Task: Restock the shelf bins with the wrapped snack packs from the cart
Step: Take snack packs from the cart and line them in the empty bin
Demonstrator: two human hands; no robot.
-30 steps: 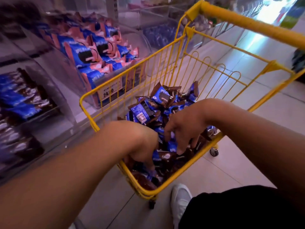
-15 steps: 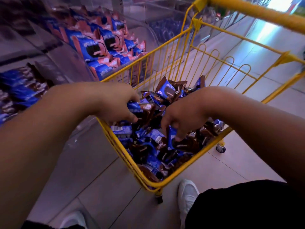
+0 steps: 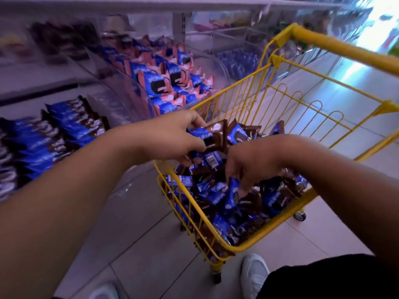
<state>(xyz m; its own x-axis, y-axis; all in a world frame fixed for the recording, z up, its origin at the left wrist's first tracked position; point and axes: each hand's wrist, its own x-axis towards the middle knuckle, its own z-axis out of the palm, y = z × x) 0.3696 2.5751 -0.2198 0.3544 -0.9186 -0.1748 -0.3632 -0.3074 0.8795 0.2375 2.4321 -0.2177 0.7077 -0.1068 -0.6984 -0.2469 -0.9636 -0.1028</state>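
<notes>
1. The left hand [image 3: 172, 137] grips a few packs [image 3: 212, 138] lifted above the cart's [image 3: 280, 230] near-left corner; its fingers curl round the brown-and-blue wrappers.
2. The right hand [image 3: 250, 167] reaches down into the pile just to the right of the left hand, fingers pinching a blue pack [image 3: 232, 192] that lies among the others.
3. Judging by the heap [image 3: 218, 214] in the cart below both hands, most of the restock looks left to do.
4. The bin [image 3: 58, 134] to the left of the left hand already holds rows of like blue-and-brown packs; how full it is I cannot tell through the blur.
5. A farther bin [image 3: 168, 83], beyond the left hand, holds blue-and-pink packs.
6. Writing: white characters show on the held pack, too blurred to read. A barcode label shows on a pack under the left hand. No brand name is legible.
</notes>
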